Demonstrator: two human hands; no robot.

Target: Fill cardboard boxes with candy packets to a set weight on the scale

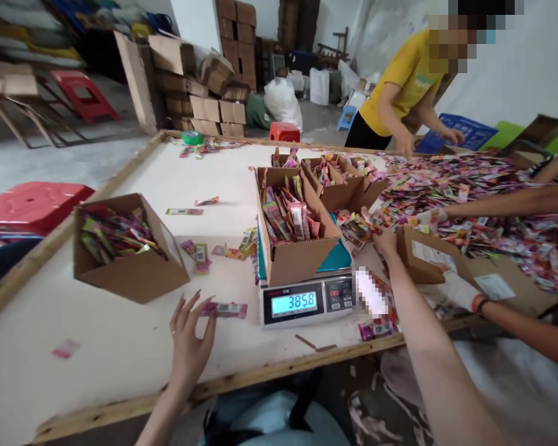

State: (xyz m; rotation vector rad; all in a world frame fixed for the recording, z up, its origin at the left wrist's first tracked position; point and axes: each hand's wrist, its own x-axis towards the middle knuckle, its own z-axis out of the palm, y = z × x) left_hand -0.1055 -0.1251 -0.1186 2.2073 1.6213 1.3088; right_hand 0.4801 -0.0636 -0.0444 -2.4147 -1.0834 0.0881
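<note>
My left hand point(190, 331) is open over the white tabletop, fingers spread, its thumb and fingertips close to a flat purple-pink wrapped packet point(230, 310). My right hand point(385, 241) reaches forward to the right of a digital scale point(291, 303) reading 385.8. Its fingers are curled at a cluster of small wrapped packets point(356, 228); what they pinch is too small to make out. On the scale's teal platform stands an open cardboard box point(302, 260) filled with similar packets. To the left, another filled cardboard box point(130, 282) rests tilted in view.
More filled boxes point(348, 195) stand behind the scale. A large packet heap point(446, 179) covers the table's right side. A co-worker's gloved hands point(458, 288) work around a box point(421, 254). Across the table stands a person in yellow point(395, 87). A red stool point(32, 207) is at left.
</note>
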